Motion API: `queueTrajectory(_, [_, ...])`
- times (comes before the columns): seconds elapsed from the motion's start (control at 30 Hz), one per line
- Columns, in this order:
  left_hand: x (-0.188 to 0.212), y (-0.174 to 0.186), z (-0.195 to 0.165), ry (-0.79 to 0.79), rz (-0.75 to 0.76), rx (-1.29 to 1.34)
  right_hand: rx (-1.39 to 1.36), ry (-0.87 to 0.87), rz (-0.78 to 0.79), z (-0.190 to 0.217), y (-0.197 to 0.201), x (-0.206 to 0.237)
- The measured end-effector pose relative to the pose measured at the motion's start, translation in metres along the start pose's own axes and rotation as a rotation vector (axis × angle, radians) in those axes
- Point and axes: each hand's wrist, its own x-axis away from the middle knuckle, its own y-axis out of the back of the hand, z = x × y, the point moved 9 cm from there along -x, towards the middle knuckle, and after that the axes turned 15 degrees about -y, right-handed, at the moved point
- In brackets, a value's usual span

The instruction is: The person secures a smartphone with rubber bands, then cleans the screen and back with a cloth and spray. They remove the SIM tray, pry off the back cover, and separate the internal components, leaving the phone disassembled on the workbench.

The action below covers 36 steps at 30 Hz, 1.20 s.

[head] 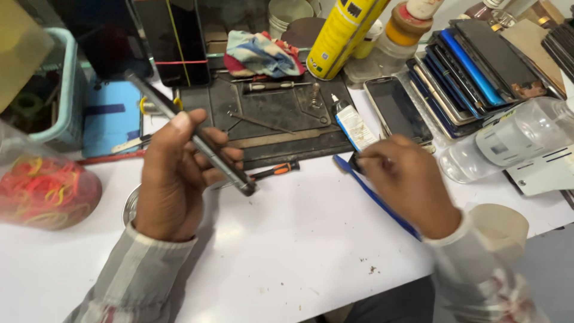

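Observation:
My left hand (176, 173) grips a long dark metal pen-shaped tool (197, 140), held slanted with its tip pointing down to the right over the white table (287, 251). My right hand (406, 179) pinches a small black piece (355, 161) between thumb and fingers, just right of the tool's tip. A blue flat stick (382, 206) lies under my right hand. A small orange-handled screwdriver (278, 170) rests on the table between my hands.
A dark work mat (281, 113) with tweezers and a white glue tube (353, 124) lies ahead. Stacked phones (472, 72), a yellow spray can (341, 36), a clear plastic bottle (514, 140), a bag of rubber bands (45, 191) and a teal bin (60, 90) surround it.

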Motion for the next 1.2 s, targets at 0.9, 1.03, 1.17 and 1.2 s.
queueTrajectory(0.9, [0.011, -0.037, 0.017, -0.016, 0.116, 0.193, -0.867, 0.009, 0.564, 0.033, -0.077, -0.002])
queueTrajectory(1.03, [0.01, -0.039, 0.011, -0.046, 0.139, 0.183, -0.922, 0.03, 0.481, 0.043, -0.082, 0.0])
queueTrajectory(1.17, [0.01, -0.036, 0.015, -0.021, 0.092, 0.114, -0.958, 0.09, 0.48, 0.043, -0.073, 0.008])
queueTrajectory(1.2, [0.01, -0.035, 0.016, -0.018, 0.087, 0.076, -1.002, 0.088, 0.514, 0.042, -0.072, 0.009])
